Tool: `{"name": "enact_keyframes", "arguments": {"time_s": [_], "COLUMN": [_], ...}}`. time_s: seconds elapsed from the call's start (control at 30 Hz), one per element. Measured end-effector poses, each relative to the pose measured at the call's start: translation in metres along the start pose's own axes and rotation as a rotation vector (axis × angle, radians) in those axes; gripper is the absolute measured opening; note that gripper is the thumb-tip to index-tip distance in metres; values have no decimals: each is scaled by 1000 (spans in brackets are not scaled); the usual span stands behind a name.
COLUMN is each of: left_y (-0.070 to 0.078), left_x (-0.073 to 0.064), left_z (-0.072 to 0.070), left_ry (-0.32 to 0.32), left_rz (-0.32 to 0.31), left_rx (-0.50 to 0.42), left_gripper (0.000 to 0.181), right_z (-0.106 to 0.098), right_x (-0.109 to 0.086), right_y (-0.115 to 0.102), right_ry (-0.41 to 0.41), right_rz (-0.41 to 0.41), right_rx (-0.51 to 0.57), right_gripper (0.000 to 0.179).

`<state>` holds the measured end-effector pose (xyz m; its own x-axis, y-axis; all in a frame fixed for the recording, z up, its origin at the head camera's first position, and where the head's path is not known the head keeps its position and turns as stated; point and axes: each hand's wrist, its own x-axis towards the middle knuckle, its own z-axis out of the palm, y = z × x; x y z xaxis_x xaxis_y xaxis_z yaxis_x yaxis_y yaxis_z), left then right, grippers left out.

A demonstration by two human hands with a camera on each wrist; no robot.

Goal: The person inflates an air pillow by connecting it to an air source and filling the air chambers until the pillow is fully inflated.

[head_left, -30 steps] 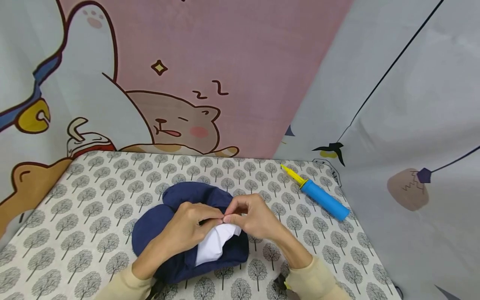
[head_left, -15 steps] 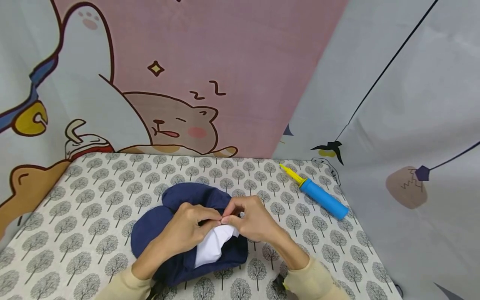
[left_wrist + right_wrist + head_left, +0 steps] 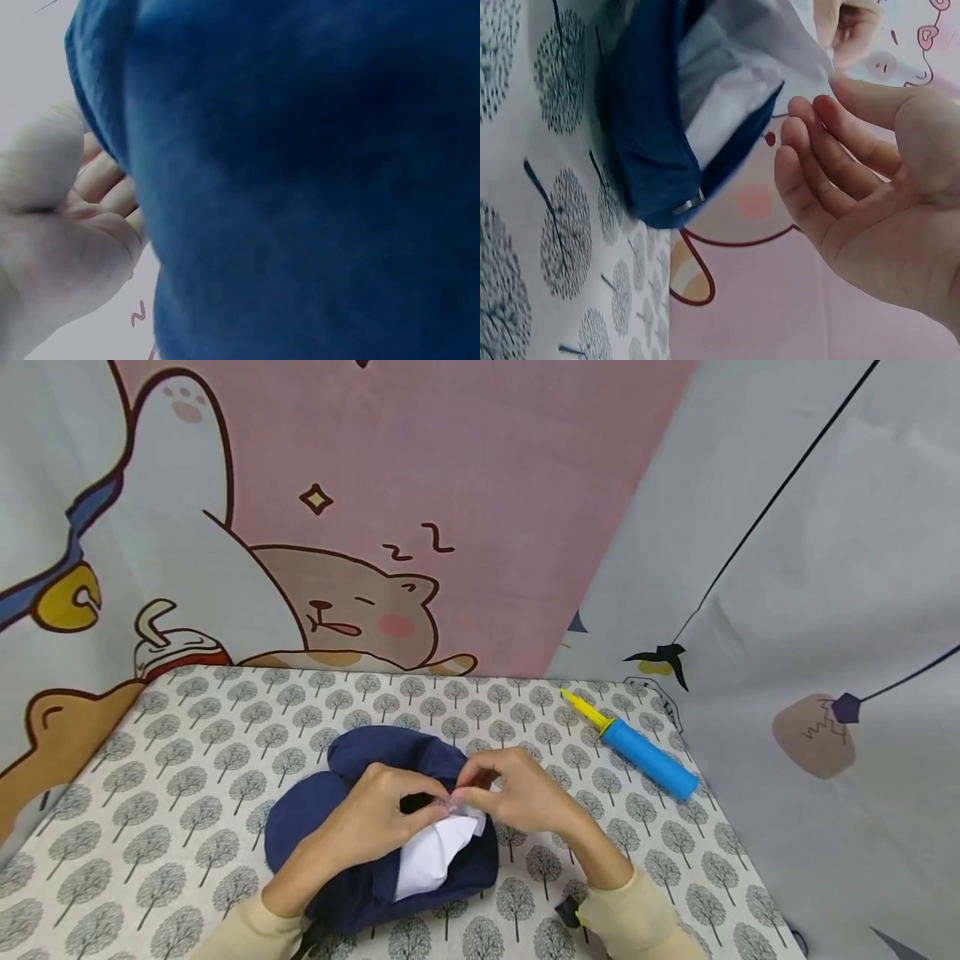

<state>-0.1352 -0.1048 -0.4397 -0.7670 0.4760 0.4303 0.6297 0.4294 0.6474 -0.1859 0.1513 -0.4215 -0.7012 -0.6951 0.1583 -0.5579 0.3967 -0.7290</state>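
A puffy navy pillow (image 3: 300,814) with rounded lobes lies on the patterned cloth. From its opening comes a thin white liner (image 3: 431,860). My left hand (image 3: 378,810) and right hand (image 3: 521,793) meet over the opening, pinching a small translucent piece (image 3: 459,810) at the liner's upper edge between thumbs and forefingers. In the right wrist view the liner (image 3: 735,90) stretches up toward both hands, and a metal zipper pull (image 3: 690,201) shows at the opening's corner. Navy fabric (image 3: 300,187) fills most of the left wrist view, hiding the left fingertips.
A blue and yellow hand pump (image 3: 648,760) lies to the right, its yellow nozzle pointing to the far left. The table cloth (image 3: 225,793) bears a grey tree print. Behind it hangs a cartoon-printed curtain (image 3: 510,527).
The pillow and pump stay where they were. My fingertips have drawn slightly apart at the liner's edge, and the translucent piece now shows between them.
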Motion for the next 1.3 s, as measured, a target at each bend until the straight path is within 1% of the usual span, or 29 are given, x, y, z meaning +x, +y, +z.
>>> {"name": "enact_keyframes", "arguments": {"time_s": [0.07,0.2,0.3,0.4,0.47,0.57,0.63,0.73,0.83,0.9,1.03,1.13,1.2,1.3], "left_y": [0,-2,-4,-4,-3,0,1,2,2,3,4,4,4,4], "left_x": [0,-2,-3,-5,-5,-6,-6,-7,-7,-7,-8,-8,-8,-7], "left_z": [1,1,0,-1,-2,-4,-5,-6,-8,-10,-13,-14,-14,-14], "left_ry": [-14,-28,-32,-29,-30,-34,-33,-33,-34,-35,-36,-50,-59,-69], "left_rz": [5,12,10,13,2,-34,-69,-101,-140,-176,-257,-287,-293,-295], "left_rx": [5,19,30,62,71,93,95,109,99,94,101,109,106,91], "left_gripper": [10,15,17,19,20,20,19,17,17,19,23,25,24,22], "right_z": [-4,-8,-7,-4,-2,0,0,0,1,2,7,12,14,16], "right_x": [0,0,1,3,4,4,5,5,6,6,9,11,12,13], "right_y": [4,11,17,24,29,34,37,42,49,54,63,67,67,67], "right_ry": [-5,-4,-30,-75,-101,-109,-103,-100,-109,-104,-61,-22,1,30], "right_rz": [-7,15,65,119,157,208,237,264,282,302,357,391,407,421], "right_rx": [-36,-156,-222,-221,-201,-176,-168,-143,-77,-7,147,239,274,280], "right_gripper": [4,5,10,20,25,30,30,28,22,20,21,26,29,29]}}
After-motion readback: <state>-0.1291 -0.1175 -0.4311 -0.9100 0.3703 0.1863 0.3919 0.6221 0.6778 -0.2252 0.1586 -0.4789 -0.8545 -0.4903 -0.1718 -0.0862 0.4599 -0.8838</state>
